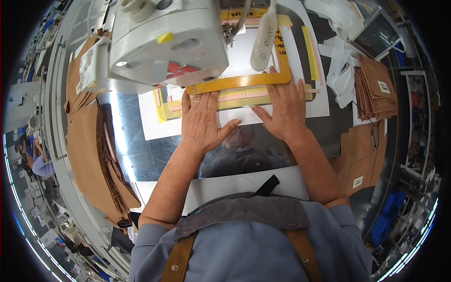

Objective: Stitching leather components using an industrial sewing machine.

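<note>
Two hands, one frame, one machine head

Two hands, a left hand [202, 120] and a right hand [287, 110], meet one yellow frame [239, 83]. One machine head [164, 42] stands toward the far edge of the bench [145, 155]. Along its right edge: two groups of brown pieces [373, 91], two white labels [383, 87]. At its far right corner, one dark screen [380, 34].

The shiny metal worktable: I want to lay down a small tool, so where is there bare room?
The shiny metal worktable is bare between the left forearm and the long brown panels, and between both forearms, before the white sheet. It is crowded at the flat yellow frame, where the left hand and right hand rest, and right among stacked brown panels.
</note>
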A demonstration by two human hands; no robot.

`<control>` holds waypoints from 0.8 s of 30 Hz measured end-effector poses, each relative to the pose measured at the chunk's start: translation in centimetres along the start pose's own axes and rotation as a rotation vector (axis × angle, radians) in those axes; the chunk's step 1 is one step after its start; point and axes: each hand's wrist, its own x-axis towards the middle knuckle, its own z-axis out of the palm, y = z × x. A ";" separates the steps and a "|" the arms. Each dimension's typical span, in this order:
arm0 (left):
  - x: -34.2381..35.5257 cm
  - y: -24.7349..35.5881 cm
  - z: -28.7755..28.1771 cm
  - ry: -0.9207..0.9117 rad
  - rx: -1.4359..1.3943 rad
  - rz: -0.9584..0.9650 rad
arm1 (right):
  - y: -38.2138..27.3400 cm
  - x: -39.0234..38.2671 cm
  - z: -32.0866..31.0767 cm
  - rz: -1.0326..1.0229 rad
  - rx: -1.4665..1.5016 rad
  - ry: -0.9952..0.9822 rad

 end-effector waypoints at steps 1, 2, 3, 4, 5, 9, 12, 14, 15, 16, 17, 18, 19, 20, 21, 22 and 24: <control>0.0 -0.1 -0.1 0.006 0.007 -0.021 | -0.1 0.1 -0.1 0.001 0.000 -0.001; -0.1 -0.2 -0.2 0.028 0.000 -0.017 | -0.2 0.3 -0.2 -0.025 0.009 0.001; -0.1 -0.2 -0.5 0.054 -0.002 -0.018 | -0.4 0.4 -0.4 -0.004 0.009 0.017; -0.2 -0.2 -0.9 0.068 0.021 -0.061 | -0.7 0.7 -0.5 0.004 0.019 0.035; 0.1 0.2 -1.3 -0.036 -0.034 -0.088 | -0.6 0.5 -0.5 0.005 -0.029 0.022; -0.1 0.3 -0.1 0.125 -0.082 -0.059 | 0.8 -0.8 0.5 -0.008 -0.133 0.067; -1.3 -0.4 0.4 0.188 -0.093 -0.070 | 0.7 -1.0 1.5 0.033 -0.195 0.030; -1.8 -0.6 0.2 0.194 -0.075 -0.118 | 0.4 -0.8 1.4 0.077 -0.219 0.007; -2.1 -0.9 0.3 0.217 -0.085 -0.116 | 0.4 -0.7 1.5 0.128 -0.212 -0.018; -2.2 -1.0 0.4 0.239 -0.100 -0.105 | 0.8 -0.9 1.6 0.101 -0.210 -0.011; -2.5 -1.2 0.5 0.283 -0.070 -0.135 | 1.2 -1.0 2.0 0.104 -0.197 0.061; -2.8 -1.7 0.1 0.294 -0.065 -0.144 | 1.8 -1.1 2.3 0.118 -0.186 0.134; -3.3 -2.5 -0.6 0.258 -0.071 -0.187 | 2.4 -1.2 2.5 0.172 -0.234 0.099; -3.8 -3.4 -1.4 0.221 -0.077 -0.227 | 2.9 -1.3 2.9 0.163 -0.231 0.105; -4.6 -4.9 -2.5 0.238 -0.013 -0.271 | 3.2 -1.4 3.1 0.174 -0.220 0.147; -5.8 -6.9 -3.0 0.344 -0.045 -0.350 | 3.5 -1.4 3.2 0.182 -0.207 0.188; -8.3 -12.8 -4.8 0.633 -0.015 -0.446 | 4.0 -1.3 3.4 0.186 -0.175 0.187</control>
